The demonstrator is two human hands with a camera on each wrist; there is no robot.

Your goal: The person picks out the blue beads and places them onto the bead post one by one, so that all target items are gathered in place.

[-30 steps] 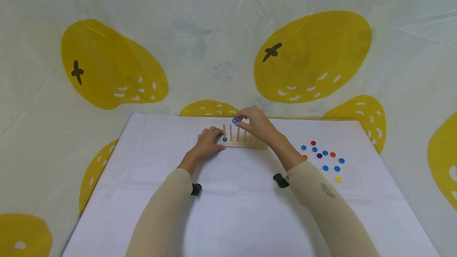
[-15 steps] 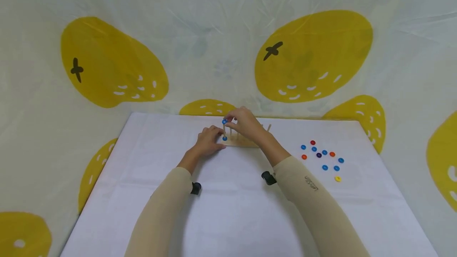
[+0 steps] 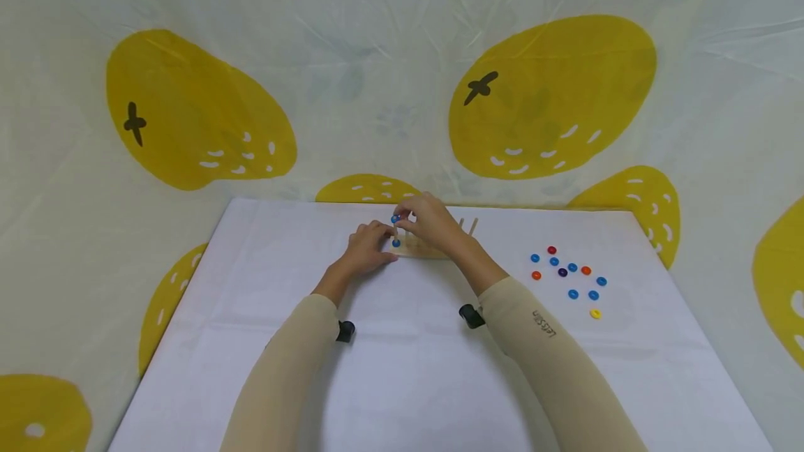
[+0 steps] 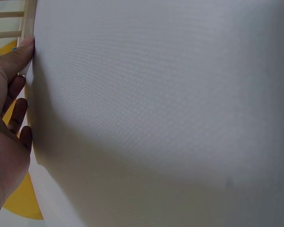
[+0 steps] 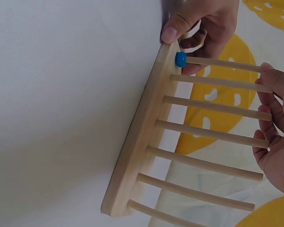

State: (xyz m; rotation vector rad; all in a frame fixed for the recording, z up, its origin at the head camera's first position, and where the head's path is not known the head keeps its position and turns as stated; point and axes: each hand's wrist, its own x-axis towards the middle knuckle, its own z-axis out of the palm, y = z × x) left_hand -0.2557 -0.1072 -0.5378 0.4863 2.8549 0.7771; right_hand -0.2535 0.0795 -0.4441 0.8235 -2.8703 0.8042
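Topping leftmost peg (image 5: 222, 65): pinched blue ring (image 3: 395, 219).

A pale cloth backdrop (image 3: 389, 75) fills the upper two thirds of the head view, creased and printed with big yellow lemon shapes (image 3: 553, 96) bearing small white dashes and dark stem marks. Below it, a table (image 3: 402, 382) under a white sheet takes up the lower middle. The light is soft and even, with faint shadows.
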